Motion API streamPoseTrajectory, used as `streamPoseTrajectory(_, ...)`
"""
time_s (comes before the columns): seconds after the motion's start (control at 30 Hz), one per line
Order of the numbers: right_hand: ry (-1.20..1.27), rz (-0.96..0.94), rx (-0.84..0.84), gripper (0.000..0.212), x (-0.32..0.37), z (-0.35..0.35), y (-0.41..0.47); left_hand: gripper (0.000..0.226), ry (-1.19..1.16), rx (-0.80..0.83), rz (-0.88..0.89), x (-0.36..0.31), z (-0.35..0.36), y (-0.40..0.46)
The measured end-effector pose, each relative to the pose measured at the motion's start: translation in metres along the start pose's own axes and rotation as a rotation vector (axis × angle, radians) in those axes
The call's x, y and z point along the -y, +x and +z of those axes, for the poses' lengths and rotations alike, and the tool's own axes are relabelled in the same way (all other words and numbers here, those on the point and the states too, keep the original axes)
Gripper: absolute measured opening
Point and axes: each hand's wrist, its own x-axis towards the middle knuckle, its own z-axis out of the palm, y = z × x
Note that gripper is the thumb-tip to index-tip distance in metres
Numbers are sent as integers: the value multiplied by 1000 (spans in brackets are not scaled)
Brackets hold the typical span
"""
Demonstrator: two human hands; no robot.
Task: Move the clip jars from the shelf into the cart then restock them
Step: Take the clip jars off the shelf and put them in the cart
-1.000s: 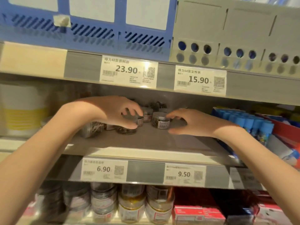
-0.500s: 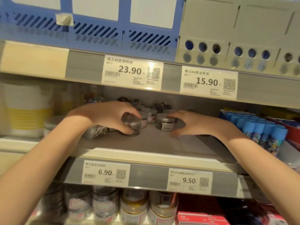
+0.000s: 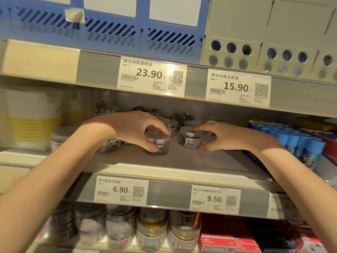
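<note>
Blue file trays (image 3: 109,24) above, blue-capped glue sticks (image 3: 299,143) right, price tags (image 3: 151,76)

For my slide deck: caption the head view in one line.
Left hand grips one clip jar on the middle shelf; right hand closes on another.

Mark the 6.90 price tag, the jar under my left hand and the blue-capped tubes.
6.90 price tag (image 3: 121,190): head view, label face.
Jar (image 3: 158,143): head view, clear side wall.
Blue-capped tubes (image 3: 302,143): head view, one cap.
</note>
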Motion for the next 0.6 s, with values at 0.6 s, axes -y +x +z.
streamPoseTrajectory(0.6,203,-55,-45,36,-9,-5,-28,41,-143,129,190,-8,-3,17)
